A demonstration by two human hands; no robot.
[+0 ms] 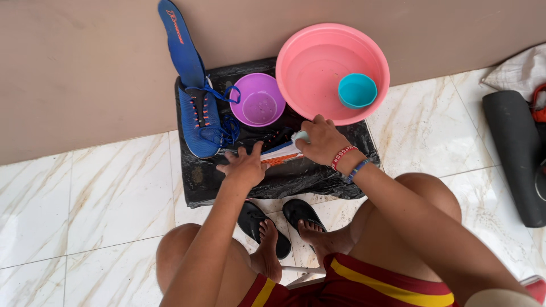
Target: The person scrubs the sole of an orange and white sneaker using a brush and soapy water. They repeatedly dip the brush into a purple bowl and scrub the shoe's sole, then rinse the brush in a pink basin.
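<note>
Head view showed the left hand (245, 166) pressed flat, fingers spread, on a blue-and-orange shoe (278, 154); right hand (322, 140) fingers clenched around a pale sponge (300, 136) just beside.

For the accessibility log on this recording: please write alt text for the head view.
Seen from above, a seated person's left hand presses a shoe onto a black plastic sheet while the right hand holds a pale object against it. Beside them lie a blue shoe, a blue insole, a purple bowl and a pink basin holding a teal cup.
</note>
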